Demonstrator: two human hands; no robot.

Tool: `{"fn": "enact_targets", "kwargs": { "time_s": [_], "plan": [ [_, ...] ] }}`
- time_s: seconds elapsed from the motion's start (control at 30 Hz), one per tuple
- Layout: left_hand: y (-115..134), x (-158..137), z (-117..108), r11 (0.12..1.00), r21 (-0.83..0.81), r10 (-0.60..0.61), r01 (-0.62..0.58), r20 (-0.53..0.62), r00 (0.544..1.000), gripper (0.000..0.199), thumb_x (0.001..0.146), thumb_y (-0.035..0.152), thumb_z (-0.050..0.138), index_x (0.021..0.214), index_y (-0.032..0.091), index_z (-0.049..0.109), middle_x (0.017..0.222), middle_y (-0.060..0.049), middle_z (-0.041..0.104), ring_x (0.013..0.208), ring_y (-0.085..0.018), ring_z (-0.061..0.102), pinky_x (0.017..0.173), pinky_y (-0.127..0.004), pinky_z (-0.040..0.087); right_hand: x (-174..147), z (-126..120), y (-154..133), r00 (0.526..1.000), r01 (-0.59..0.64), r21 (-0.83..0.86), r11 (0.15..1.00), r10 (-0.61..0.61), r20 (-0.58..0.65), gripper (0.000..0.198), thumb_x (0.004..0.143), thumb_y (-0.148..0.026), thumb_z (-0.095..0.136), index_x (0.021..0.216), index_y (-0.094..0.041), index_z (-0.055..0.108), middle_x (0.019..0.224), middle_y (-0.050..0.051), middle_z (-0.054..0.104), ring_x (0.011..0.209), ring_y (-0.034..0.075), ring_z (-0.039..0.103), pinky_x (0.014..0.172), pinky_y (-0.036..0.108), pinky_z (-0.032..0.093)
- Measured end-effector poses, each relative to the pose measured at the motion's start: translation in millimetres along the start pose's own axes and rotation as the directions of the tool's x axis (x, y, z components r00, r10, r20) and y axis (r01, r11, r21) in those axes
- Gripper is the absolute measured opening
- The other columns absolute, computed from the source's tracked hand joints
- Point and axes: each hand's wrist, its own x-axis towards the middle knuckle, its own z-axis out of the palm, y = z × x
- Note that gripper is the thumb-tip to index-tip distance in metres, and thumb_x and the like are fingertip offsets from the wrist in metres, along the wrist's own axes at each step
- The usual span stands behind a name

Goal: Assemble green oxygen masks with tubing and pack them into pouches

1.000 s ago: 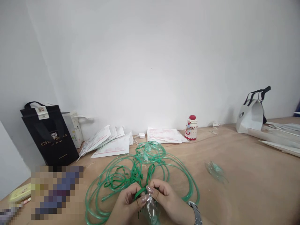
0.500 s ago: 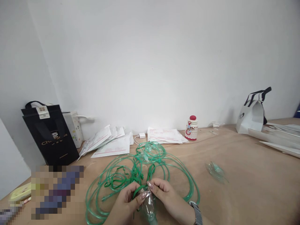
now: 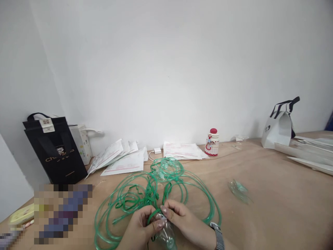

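Note:
A clear oxygen mask (image 3: 168, 233) with a green strap is between my two hands at the bottom middle. My left hand (image 3: 145, 222) is closed on the mask's left edge, its thumb laid over the clear plastic. With thumb and fingers pinched, my right hand (image 3: 179, 217) grips the green strap (image 3: 155, 211) at the mask's upper edge; the exact grip point is partly hidden by the fingers. Coils of green tubing (image 3: 114, 205) lie around and beyond both hands. Farther back, another mask with coiled tubing (image 3: 166, 166) rests on the pile.
White packets (image 3: 125, 166) and more packets (image 3: 182, 150) lie along the wall. A red-topped bottle (image 3: 212, 143) stands right of them. A separate clear mask (image 3: 239, 190) lies to the right. A black bag (image 3: 57, 152) stands left, a white bag (image 3: 278, 130) right.
The lower part of the mask has swung slightly to the right. My right hand's fingertips have shifted a little left, closer to the left thumb. The tubing stays put.

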Motion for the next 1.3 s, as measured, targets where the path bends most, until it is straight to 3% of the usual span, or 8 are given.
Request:
{"fn": "enact_targets", "kwargs": {
  "time_s": [0.1,0.23,0.43,0.6,0.8,0.9,1.1,1.3],
  "plan": [
    [2,-1,4,0.998,-0.055,-0.033,0.029,-0.081,0.996,0.041,0.046,0.029,0.081,0.071,0.017,0.050,0.044,0.010,0.044,0.044,-0.006,0.038,0.045,-0.019,0.031,0,-2,0,0.999,-0.030,-0.001,1.000,0.030,0.029,0.043,0.073,-0.058,0.051,0.067,-0.015,0.045,0.062,-0.003,0.041,0.058,0.010,0.035,0.055,0.023,0.029],
    [7,-1,5,0.997,-0.079,-0.018,0.003,-0.190,0.982,0.055,0.039,0.025,0.084,0.081,0.018,0.050,0.039,0.013,0.043,0.038,-0.005,0.036,0.042,-0.017,0.028,0,-1,-2,0.999,-0.022,-0.038,0.999,0.021,-0.031,0.041,0.074,-0.056,0.051,0.065,-0.016,0.044,0.061,-0.004,0.039,0.058,0.010,0.034,0.054,0.022,0.028],
    [5,4,0,0.986,-0.159,-0.066,0.046,-0.124,0.990,0.035,0.060,0.047,0.069,0.069,0.013,0.066,0.061,-0.002,0.063,0.059,-0.013,0.052,0.058,-0.024,0.037,-2,-4,-2,0.992,0.046,0.053,0.998,-0.039,-0.121,0.040,0.075,-0.055,0.051,0.064,-0.018,0.041,0.058,-0.005,0.036,0.055,0.010,0.031,0.052,0.022,0.025],
    [1,2,0,0.993,-0.100,-0.071,0.064,-0.065,0.995,0.035,0.063,0.052,0.063,0.060,0.017,0.063,0.058,0.002,0.052,0.061,-0.013,0.044,0.058,-0.025,0.033,-2,-8,-1,0.990,0.070,0.127,0.989,-0.054,-0.128,0.035,0.079,-0.050,0.050,0.068,-0.017,0.044,0.060,-0.004,0.039,0.054,0.009,0.032,0.051,0.022,0.026],
    [6,-2,2,0.997,-0.059,0.041,-0.044,-0.056,0.998,0.030,0.065,0.043,0.066,0.053,0.017,0.056,0.054,0.004,0.041,0.061,-0.013,0.040,0.061,-0.025,0.031,-4,-10,-9,0.991,0.090,0.012,0.996,-0.088,-0.097,0.034,0.080,-0.047,0.050,0.066,-0.017,0.044,0.063,-0.004,0.038,0.059,0.010,0.032,0.055,0.022,0.028],
    [7,-3,2,0.998,-0.055,0.038,-0.041,-0.040,0.998,0.031,0.065,0.043,0.066,0.053,0.016,0.055,0.053,0.004,0.041,0.057,-0.011,0.037,0.055,-0.023,0.028,-6,-10,-16,0.996,0.070,-0.035,0.997,-0.072,-0.056,0.036,0.076,-0.050,0.053,0.065,-0.017,0.043,0.062,-0.004,0.039,0.058,0.010,0.033,0.055,0.023,0.027],
    [13,-6,4,0.990,-0.120,-0.076,0.067,-0.070,0.995,0.034,0.059,0.044,0.070,0.051,0.014,0.055,0.051,0.003,0.045,0.054,-0.011,0.037,0.053,-0.023,0.027,-6,-12,-19,0.999,0.045,-0.060,0.997,-0.046,-0.014,0.038,0.074,-0.052,0.055,0.064,-0.017,0.043,0.061,-0.004,0.039,0.057,0.009,0.033,0.054,0.022,0.027],
    [7,-5,5,0.999,-0.025,0.040,-0.043,-0.095,0.995,0.033,0.063,0.047,0.066,0.058,0.015,0.061,0.054,0.003,0.041,0.057,-0.012,0.036,0.054,-0.023,0.029,-4,-17,-13,0.995,0.092,-0.202,0.975,-0.096,-0.007,0.035,0.077,-0.049,0.052,0.065,-0.018,0.042,0.062,-0.004,0.037,0.059,0.010,0.033,0.054,0.022,0.028]
  ]
}}
